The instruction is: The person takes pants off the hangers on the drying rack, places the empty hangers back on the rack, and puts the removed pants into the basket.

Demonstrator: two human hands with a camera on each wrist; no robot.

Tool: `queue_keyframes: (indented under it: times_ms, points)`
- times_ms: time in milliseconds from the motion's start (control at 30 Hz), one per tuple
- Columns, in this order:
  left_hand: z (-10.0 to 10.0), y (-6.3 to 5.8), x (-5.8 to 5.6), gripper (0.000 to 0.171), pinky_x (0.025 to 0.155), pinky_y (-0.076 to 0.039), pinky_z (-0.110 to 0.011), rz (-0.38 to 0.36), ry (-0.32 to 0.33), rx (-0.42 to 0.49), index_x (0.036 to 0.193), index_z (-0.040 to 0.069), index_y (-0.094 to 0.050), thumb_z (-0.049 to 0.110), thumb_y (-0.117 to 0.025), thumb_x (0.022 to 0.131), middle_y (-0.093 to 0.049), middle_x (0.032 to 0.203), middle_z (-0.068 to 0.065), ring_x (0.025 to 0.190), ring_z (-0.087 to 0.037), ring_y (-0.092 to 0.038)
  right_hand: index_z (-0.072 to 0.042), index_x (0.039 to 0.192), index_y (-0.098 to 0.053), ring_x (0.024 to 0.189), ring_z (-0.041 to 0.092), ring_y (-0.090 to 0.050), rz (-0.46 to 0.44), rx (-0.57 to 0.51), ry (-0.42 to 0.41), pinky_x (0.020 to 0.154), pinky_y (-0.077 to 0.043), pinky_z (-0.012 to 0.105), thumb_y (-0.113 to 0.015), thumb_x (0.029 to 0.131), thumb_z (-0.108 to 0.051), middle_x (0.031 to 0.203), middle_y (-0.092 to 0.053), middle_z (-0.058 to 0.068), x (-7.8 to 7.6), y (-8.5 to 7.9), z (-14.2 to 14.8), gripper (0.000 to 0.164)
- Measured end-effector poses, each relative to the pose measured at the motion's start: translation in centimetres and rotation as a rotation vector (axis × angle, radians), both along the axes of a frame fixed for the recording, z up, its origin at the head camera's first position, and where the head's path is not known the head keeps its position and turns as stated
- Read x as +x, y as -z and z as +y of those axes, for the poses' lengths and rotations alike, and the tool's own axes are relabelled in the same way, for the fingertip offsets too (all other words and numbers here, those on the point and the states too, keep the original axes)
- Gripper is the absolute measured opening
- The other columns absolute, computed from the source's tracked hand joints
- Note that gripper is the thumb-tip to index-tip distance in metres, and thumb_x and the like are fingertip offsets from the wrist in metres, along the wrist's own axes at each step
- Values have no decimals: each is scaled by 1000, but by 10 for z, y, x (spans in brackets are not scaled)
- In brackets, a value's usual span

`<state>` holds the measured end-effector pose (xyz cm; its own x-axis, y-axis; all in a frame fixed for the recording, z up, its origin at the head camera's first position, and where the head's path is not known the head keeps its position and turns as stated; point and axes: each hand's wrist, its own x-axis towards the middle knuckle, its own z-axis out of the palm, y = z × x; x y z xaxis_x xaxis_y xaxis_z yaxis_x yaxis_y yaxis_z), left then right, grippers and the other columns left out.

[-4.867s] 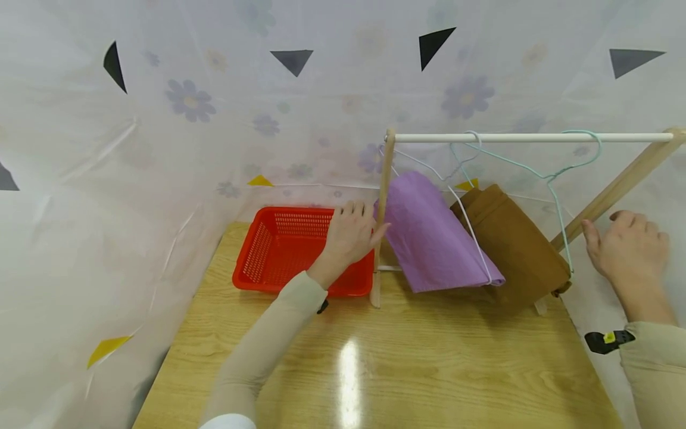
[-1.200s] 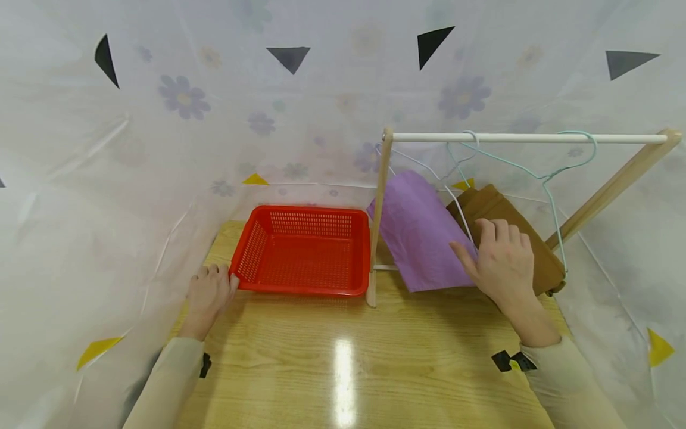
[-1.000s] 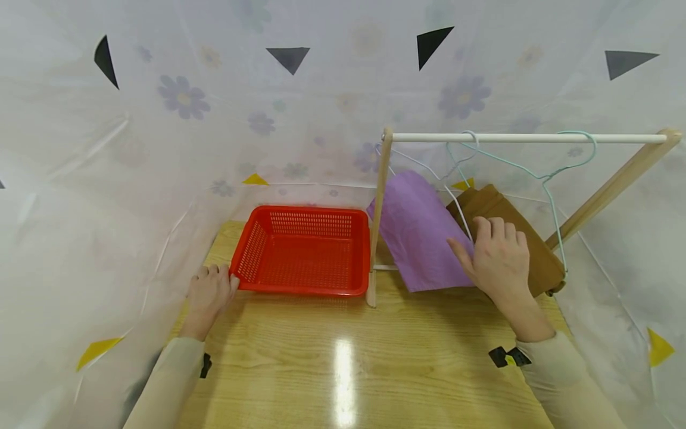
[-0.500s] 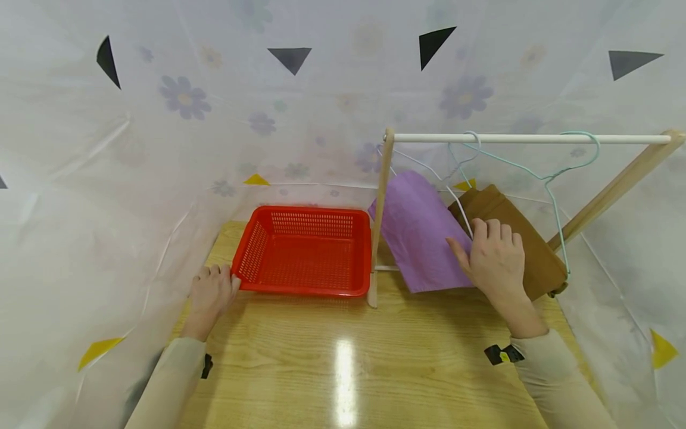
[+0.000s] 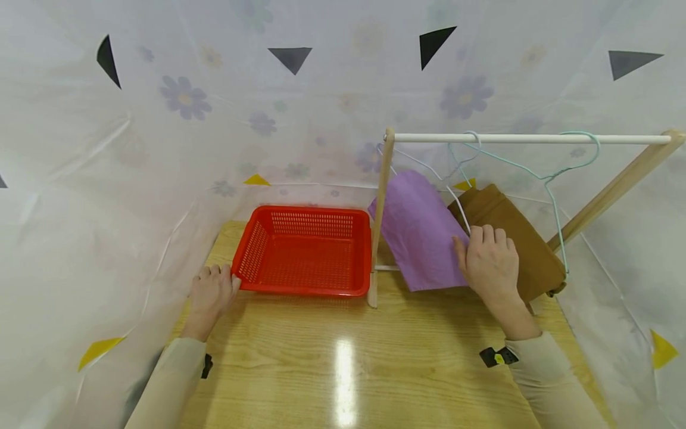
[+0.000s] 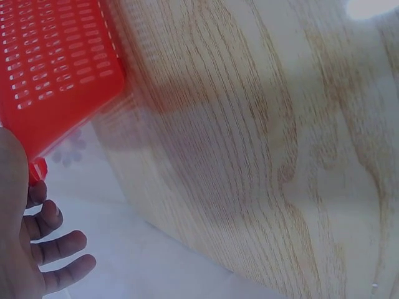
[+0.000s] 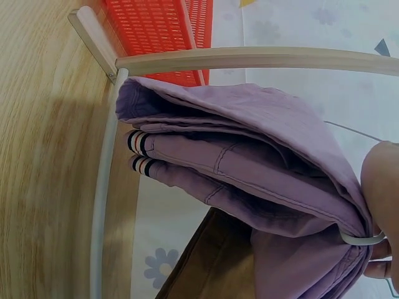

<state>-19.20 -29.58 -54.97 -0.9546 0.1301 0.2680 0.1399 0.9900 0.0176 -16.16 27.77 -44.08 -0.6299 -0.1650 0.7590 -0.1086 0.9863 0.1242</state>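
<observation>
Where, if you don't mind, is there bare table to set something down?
The tabletop is bare in front of the red basket and rack, between the sleeves. Under the rail, purple cloth, brown cloth and the right hand crowd the space.

A small screened-off booth: pale, flower-printed sheeting (image 5: 332,113) rises beyond the far edge of the wood-grained tabletop (image 5: 429,369) and along its left and right edges, creased and marked with black, grey and yellow triangles (image 5: 292,58). The red basket (image 5: 305,262) and clothes rack (image 5: 525,139) with wire hangers (image 5: 549,177) toward the far edge are household goods; what building surrounds them cannot be told.
</observation>
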Motion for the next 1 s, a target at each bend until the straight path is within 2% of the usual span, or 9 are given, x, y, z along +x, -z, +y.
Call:
queue_keyframes:
  times_ms: [100, 367, 600, 833, 1000]
  points:
    - [1, -1, -1, 31, 61, -45, -53, -7, -1, -4, 93, 1, -52, 31, -45, 97, -57, 84, -22, 81, -42, -55, 4, 78, -49, 64, 41, -48, 23, -12, -7, 53, -39, 48, -41, 101, -36, 69, -50, 21, 0, 0, -1, 47]
    - [1, -1, 0, 30, 63, -45, -53, -2, -4, -1, 93, 1, -53, 29, -45, 96, -59, 85, -23, 81, -43, -55, 3, 72, -46, 60, 40, -46, 88, -26, -37, 51, -35, 45, -42, 100, -25, 64, -47, 19, -3, 0, -2, 39]
    - [2, 0, 1, 29, 65, -46, -55, -7, -3, -5, 93, 0, -53, 29, -49, 95, -60, 87, -23, 85, -43, -56, 1, 67, -42, 49, 35, -42, 117, -31, -66, 44, -32, 40, -52, 94, -14, 55, -40, 14, -1, -1, -1, 32]
    - [2, -2, 2, 30, 68, -47, -56, -18, -14, -2, 94, 0, -53, 29, -49, 95, -60, 88, -23, 87, -44, -57, 1, 66, -41, 47, 32, -41, 110, -12, -62, 43, -30, 38, -41, 100, -17, 54, -38, 12, -1, -2, 1, 39]
    - [2, -2, 2, 30, 68, -47, -56, -21, -14, -4, 95, 0, -54, 29, -48, 96, -61, 89, -24, 87, -44, -57, 1, 66, -41, 47, 32, -40, 121, 10, -54, 44, -30, 38, -41, 100, -19, 53, -38, 13, -1, -5, 3, 40]
